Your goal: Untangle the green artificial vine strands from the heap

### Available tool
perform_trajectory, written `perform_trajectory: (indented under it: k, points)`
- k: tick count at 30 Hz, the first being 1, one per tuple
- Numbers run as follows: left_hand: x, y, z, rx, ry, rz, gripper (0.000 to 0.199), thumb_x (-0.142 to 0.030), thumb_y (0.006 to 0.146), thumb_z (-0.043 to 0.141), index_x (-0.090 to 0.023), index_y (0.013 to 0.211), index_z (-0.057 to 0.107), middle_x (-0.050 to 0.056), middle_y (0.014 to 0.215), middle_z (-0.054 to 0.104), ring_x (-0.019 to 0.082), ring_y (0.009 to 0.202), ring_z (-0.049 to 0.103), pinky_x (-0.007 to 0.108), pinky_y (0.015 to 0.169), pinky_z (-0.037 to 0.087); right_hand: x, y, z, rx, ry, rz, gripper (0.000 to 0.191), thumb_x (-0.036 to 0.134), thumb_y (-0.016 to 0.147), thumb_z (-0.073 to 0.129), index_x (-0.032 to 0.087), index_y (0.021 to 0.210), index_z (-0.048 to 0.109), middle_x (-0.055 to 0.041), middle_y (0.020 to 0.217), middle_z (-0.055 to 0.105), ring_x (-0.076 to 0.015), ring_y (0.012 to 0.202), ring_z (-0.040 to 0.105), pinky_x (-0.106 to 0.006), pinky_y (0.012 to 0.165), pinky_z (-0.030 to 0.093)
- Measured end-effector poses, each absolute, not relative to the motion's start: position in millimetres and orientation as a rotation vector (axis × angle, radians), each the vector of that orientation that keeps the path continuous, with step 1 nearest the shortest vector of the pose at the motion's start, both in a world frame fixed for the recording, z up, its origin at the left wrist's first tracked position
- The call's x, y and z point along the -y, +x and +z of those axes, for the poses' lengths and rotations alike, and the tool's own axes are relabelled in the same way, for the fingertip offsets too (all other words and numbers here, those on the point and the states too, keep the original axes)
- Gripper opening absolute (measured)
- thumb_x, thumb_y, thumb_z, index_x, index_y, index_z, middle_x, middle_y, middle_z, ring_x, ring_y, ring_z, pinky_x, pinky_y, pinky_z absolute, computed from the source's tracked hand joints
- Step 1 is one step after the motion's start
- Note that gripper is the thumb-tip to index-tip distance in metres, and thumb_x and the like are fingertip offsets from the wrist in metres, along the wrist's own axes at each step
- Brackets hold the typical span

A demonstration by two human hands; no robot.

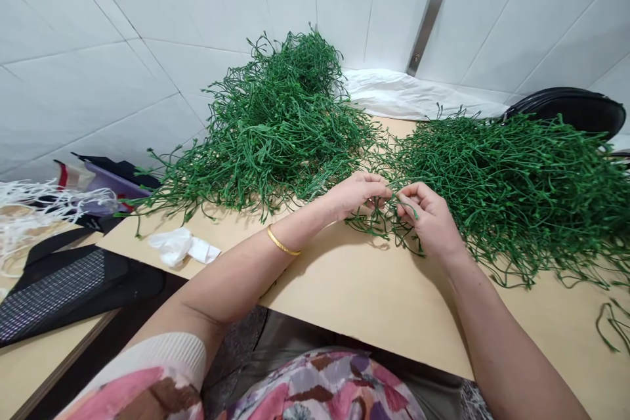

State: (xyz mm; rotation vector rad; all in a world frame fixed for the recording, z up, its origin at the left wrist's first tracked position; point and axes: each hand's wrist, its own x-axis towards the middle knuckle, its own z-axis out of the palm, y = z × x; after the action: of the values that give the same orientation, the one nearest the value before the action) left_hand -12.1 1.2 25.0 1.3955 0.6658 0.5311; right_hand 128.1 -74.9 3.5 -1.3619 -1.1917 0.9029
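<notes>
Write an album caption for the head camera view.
Left hand and right hand hold tangled green stems at a pale table.

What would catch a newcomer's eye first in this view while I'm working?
A heap of green artificial vine stems and a second, wider heap dominate the pale wooden tabletop, in front of the white tiled wall. Between them, the left hand and right hand pinch a small tangle of stems. A gold bangle stands out on the left wrist.
</notes>
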Motion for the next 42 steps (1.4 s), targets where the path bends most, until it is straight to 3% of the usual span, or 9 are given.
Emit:
perform_trajectory:
  k: [7,10,16,23,35,42]
  points:
    - [2,-13,26,-0.697,1.423,0.508,0.013,-0.016,0.062,0.059,-0.013,0.055,0.049,-0.005,0.048,0.04,0.003,0.044,0.035,0.018,0.044,0.024,77,128,4,1.475,-1.509,0.331,0.008,0.028,0.081,0.049,0.02,0.081,0.053,-0.0015,0.073,0.057,-0.0149,0.069,0.052,-0.029,0.065,0.039]
    - [3,-12,25,-0.703,1.408,0.521,0.012,-0.015,0.059,0.059,-0.013,0.055,0.048,-0.005,0.049,0.04,0.003,0.044,0.033,0.019,0.044,0.022,78,127,5,1.56,-1.482,0.24,0.008,0.027,0.08,0.052,0.02,0.084,0.053,-0.0034,0.081,0.058,-0.0172,0.078,0.054,-0.031,0.073,0.041]
    - [4,-8,20,-0.754,1.442,0.663,0.017,-0.014,0.056,0.06,-0.014,0.054,0.043,-0.007,0.049,0.037,0.002,0.044,0.031,0.02,0.043,0.021,76,124,0,1.407,-1.344,0.58,0.026,0.035,0.075,0.06,0.021,0.095,0.052,-0.0043,0.088,0.06,-0.018,0.086,0.057,-0.033,0.079,0.044]
    - [3,-6,14,-0.723,1.607,0.78,0.019,-0.017,0.059,0.057,-0.014,0.052,0.04,-0.007,0.048,0.034,0.003,0.047,0.028,0.019,0.046,0.022,73,117,-2,1.049,-1.203,0.978,0.028,0.036,0.065,0.069,0.02,0.084,0.055,0.0027,0.074,0.055,-0.0097,0.064,0.05,-0.024,0.062,0.043]
    - [2,-11,26,-0.639,1.537,0.58,0.006,-0.008,0.053,0.053,-0.012,0.055,0.051,-0.006,0.05,0.044,0.003,0.048,0.035,0.019,0.048,0.025,74,123,3,1.0,-1.232,1.035,0.012,0.018,0.056,0.063,0.019,0.065,0.056,0.0018,0.069,0.058,-0.0127,0.068,0.054,-0.028,0.069,0.045]
    - [3,-8,20,-0.732,1.556,0.681,0.007,-0.008,0.054,0.052,-0.013,0.056,0.048,-0.007,0.05,0.041,0.003,0.047,0.034,0.019,0.048,0.025,74,125,1,1.129,-1.176,1.088,0.019,0.027,0.065,0.064,0.02,0.081,0.058,0.0004,0.08,0.059,-0.0139,0.076,0.056,-0.029,0.074,0.045]
